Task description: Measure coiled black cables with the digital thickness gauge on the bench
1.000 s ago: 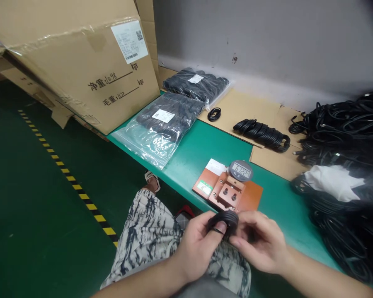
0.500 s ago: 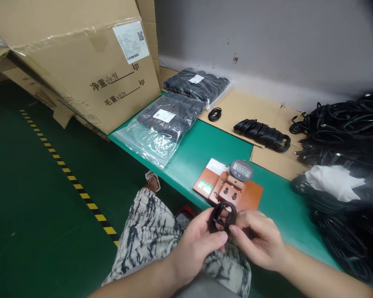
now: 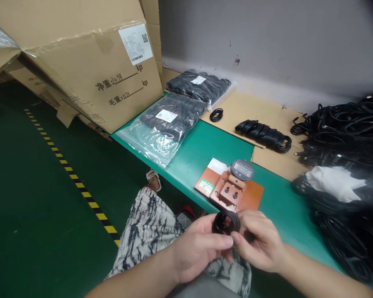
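Note:
Between my two hands is a small coil of black cable (image 3: 226,222), held just in front of the bench edge. My left hand (image 3: 202,244) grips it from the left, thumb across its lower side. From the right, my right hand (image 3: 259,240) pinches the coil's edge between thumb and curled fingers. Right behind the coil, on the green bench, stands a copper-coloured measuring fixture (image 3: 233,190) with a round digital gauge (image 3: 241,170) whose display appears to read zeros. The cable ends are hidden by my fingers.
Bagged cable coils (image 3: 174,118) lie near a large cardboard box (image 3: 90,78) at the left. One loose coil (image 3: 216,115) and a row of stacked coils (image 3: 263,135) rest on cardboard. Tangled black cables (image 3: 348,128) and a white cloth (image 3: 335,182) cover the right.
The coil has turned in my fingers, showing more of its outer windings, and sits slightly lower and further right. My left hand has shifted a little to the right with it.

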A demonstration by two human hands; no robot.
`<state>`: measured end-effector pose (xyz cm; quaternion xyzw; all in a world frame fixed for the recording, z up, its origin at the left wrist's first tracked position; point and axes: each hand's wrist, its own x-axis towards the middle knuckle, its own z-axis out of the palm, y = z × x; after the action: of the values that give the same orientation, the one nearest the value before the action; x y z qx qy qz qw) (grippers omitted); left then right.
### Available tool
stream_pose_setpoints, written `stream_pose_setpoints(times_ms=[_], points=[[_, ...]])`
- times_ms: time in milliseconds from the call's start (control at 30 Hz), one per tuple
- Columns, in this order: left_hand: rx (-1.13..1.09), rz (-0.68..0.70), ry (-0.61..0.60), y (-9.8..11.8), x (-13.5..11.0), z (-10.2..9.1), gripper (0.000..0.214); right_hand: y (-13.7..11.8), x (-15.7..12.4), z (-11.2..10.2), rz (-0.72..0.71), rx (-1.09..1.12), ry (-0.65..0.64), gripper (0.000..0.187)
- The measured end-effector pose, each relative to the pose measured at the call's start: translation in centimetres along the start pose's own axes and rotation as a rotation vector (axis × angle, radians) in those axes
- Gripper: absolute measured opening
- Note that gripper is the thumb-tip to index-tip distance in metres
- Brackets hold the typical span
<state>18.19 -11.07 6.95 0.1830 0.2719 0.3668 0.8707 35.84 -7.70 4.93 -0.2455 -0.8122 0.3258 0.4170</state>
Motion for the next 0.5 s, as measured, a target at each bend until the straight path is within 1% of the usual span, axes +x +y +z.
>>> stream_pose_setpoints(times_ms=[100,233,333,433,500], points=[[-0.034,-0.027,-0.022,0.1,0.1,-0.2,0.023,0.0,0.0,0.0,0.005,-0.005,-0.003,0.024],[-0.007,0.019,-0.032,0.0,0.1,0.0,0.021,-0.1,0.2,-0.2,0.007,0.001,-0.020,0.022],[0.063,0.150,0.010,-0.4,0.0,0.3,0.025,-0.2,0.4,-0.3,0.025,0.022,-0.033,0.019],[0.025,0.298,0.068,-1.0,0.0,0.3,0.024,-0.4,0.4,-0.5,0.047,0.028,-0.046,0.014],[0.014,0.326,0.100,-1.3,0.1,0.2,0.024,-0.5,0.5,-0.7,0.054,0.027,-0.063,0.012]])
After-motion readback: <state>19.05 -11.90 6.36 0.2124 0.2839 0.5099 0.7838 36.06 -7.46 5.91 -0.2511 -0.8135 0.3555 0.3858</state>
